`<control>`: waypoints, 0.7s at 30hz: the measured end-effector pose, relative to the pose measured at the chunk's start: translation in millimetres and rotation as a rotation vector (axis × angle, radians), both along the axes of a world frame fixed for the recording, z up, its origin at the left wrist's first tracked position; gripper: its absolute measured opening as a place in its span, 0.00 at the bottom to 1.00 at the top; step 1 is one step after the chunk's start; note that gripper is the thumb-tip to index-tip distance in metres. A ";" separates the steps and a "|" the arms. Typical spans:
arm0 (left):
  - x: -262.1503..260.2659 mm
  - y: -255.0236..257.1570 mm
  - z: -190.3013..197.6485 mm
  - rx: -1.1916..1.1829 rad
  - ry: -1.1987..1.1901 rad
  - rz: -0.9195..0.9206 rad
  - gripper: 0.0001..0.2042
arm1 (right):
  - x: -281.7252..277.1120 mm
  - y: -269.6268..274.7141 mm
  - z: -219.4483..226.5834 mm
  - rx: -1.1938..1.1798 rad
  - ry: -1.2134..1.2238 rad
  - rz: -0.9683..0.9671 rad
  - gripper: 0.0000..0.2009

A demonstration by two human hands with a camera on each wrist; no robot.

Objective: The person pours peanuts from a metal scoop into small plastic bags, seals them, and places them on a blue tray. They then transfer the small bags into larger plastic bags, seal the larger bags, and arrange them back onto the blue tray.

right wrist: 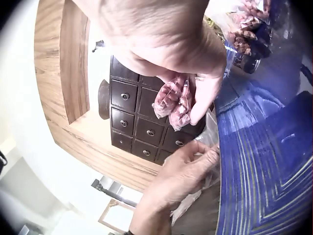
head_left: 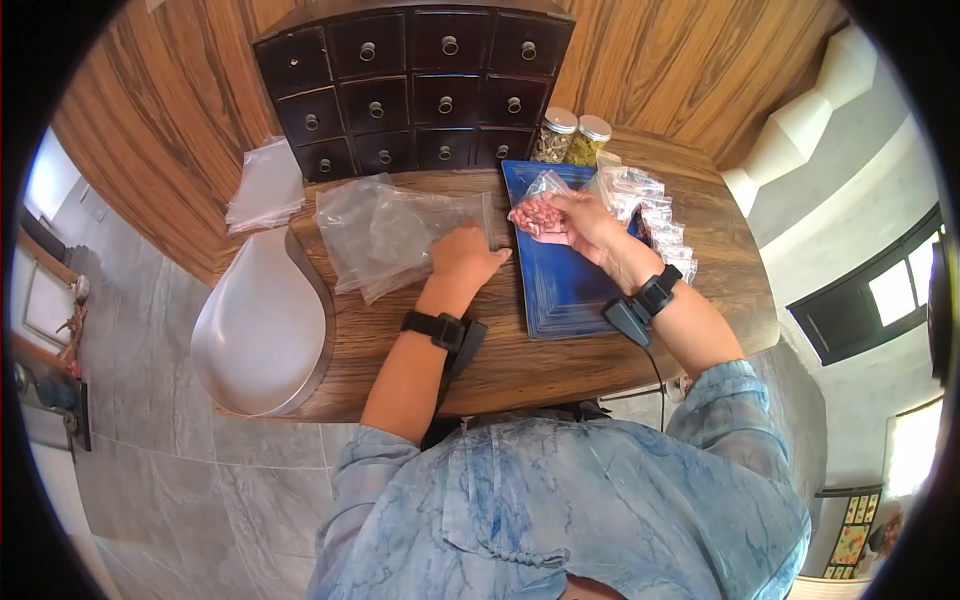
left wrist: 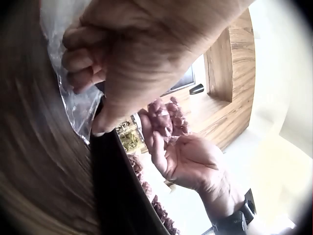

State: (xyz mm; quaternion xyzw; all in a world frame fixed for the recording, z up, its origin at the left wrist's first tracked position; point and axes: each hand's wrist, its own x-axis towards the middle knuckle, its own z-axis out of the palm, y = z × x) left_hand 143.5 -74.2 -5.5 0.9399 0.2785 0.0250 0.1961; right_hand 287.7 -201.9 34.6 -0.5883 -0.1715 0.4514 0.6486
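Note:
My right hand (head_left: 590,225) grips a small clear bag of reddish pieces (head_left: 537,216) above the blue tray (head_left: 560,285). In the right wrist view the filled bag (right wrist: 175,103) hangs between thumb and fingers. Lower on the left, my left hand (head_left: 462,258) is at the right end of the flat clear zip bags (head_left: 365,230). The left wrist view shows its curled fingers (left wrist: 80,63) over the bag film (left wrist: 78,110), with the thumb stretched out near the film's edge; I cannot tell whether they pinch it.
Several filled bags (head_left: 655,215) line the tray's right side. Two lidded jars (head_left: 588,140) stand behind it, beside a dark drawer cabinet (head_left: 415,95). On the left are a stack of flat bags (head_left: 268,185) and a silvery teardrop-shaped pan (head_left: 262,330) near the table edge.

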 end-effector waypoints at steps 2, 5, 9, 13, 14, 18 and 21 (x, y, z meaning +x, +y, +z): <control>-1.0 4.2 -7.5 0.001 -0.014 0.084 0.22 | 1.4 2.0 0.5 -0.014 0.001 0.028 0.10; -3.4 12.8 -10.6 -0.026 -0.039 0.081 0.18 | -1.1 5.2 -0.6 -0.036 0.009 0.070 0.10; -5.2 25.6 -12.2 -0.257 -0.106 0.060 0.15 | -9.4 12.9 1.5 -0.014 0.045 0.092 0.10; -9.2 30.5 -7.5 -0.404 -0.208 0.068 0.14 | -14.1 28.2 -4.6 0.115 0.198 0.099 0.11; -10.5 30.4 -5.1 -0.403 -0.234 0.075 0.14 | -16.1 32.0 -6.0 0.141 0.230 0.088 0.11; -14.2 34.4 -4.1 -0.360 -0.338 0.079 0.12 | -21.2 42.8 -17.1 0.059 0.081 0.125 0.10; -14.3 39.8 -11.2 -0.098 -0.455 0.074 0.12 | -23.7 46.4 -24.8 -0.151 -0.215 0.186 0.11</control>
